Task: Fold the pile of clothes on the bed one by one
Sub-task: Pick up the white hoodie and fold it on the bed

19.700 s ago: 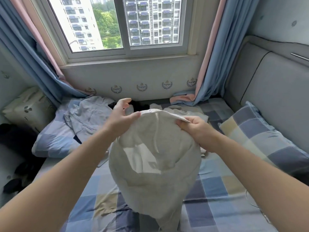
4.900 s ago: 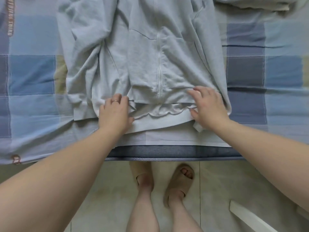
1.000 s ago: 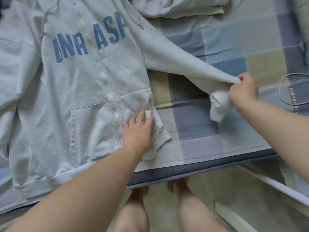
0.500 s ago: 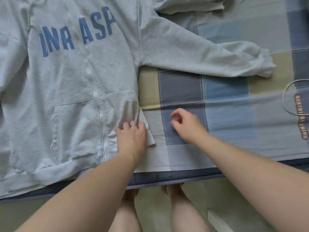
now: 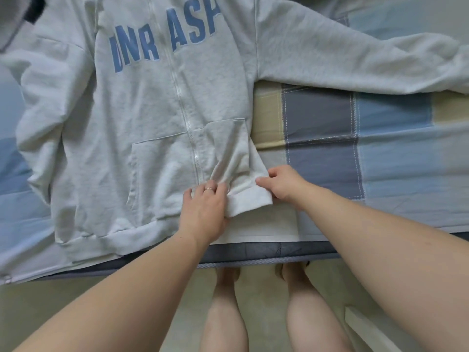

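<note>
A light grey zip hoodie [image 5: 142,118] with blue letters lies front-up on the checked bedsheet [image 5: 355,153], its right sleeve [image 5: 355,59] stretched out to the right. My left hand [image 5: 205,212] lies flat on the hoodie's lower right corner by the zip, pressing it down. My right hand [image 5: 284,184] pinches the edge of that same hem corner [image 5: 250,196], which is rumpled and bunched. The hoodie's left sleeve is folded along the left side.
The bed's near edge [image 5: 253,252] runs across the middle of the view, with my legs and the pale floor below it. A white strip [image 5: 368,329] lies on the floor at lower right. A dark-trimmed garment [image 5: 33,11] shows at the top left.
My right hand has moved left from the bare sheet to the hoodie's hem corner and taken hold of it. My left hand stays pressed on the hem.
</note>
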Tool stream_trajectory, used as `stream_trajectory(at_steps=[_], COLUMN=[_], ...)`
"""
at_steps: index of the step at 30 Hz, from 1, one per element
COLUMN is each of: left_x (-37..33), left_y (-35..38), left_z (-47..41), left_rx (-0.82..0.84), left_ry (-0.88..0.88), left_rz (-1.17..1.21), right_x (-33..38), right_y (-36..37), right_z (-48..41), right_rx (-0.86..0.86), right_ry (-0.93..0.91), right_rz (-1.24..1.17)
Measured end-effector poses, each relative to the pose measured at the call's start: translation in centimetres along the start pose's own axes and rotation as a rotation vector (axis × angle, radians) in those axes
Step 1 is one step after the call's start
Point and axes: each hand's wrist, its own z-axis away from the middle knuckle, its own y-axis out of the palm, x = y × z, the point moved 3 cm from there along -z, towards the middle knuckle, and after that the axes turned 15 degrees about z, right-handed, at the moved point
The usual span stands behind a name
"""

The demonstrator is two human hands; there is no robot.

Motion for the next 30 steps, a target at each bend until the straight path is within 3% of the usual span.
stream_trajectory(at_steps=[4,7,12,15,19,23,27,30], left_x=[-0.8,-3.8,-7.3,-7.0,-5.4,-4.2,-3.8,-3.5], left_y=[0.2,0.0,1.5,2.2,2.6,2.6,2.2,2.3], left_z=[-0.6,-1.2,-2.1,-2.3,-2.2,-1.8,-1.4,-1.3], left_rx=[-0.06,-0.065,0.063,0.016,-0.061,-0.046,0.003,0.072], left_ry=[0.09,0.223,0.118,0.082,0.081,0.061,0.085,-0.013], left_rz=[0.048,0.076,0.027,0.05,0.26,0.34,0.109,0.041], right_x=[-2.8,-7.8,-9.8,-8.1,-7.3,-7.9,-9.2,-8.7], right_y=[-2.9,-4.4,-4.3,-4.3,-4.7,-4.6,-7.3,-6.1], right_z=[3.2,5.5,5.2,3.2,0.8,1.2,2.5,3.0], right_rx=[-0.191,-0.281,-0.27,-0.257,-0.17,-0.16,-0.477,-0.421], right_ry=[0.001,0.134,0.225,0.164,0.251,0.176,0.107,0.077], right_rz=[0.072,-0.012,-0.156,-0.29,-0.555,-0.29,-0.007,-0.073])
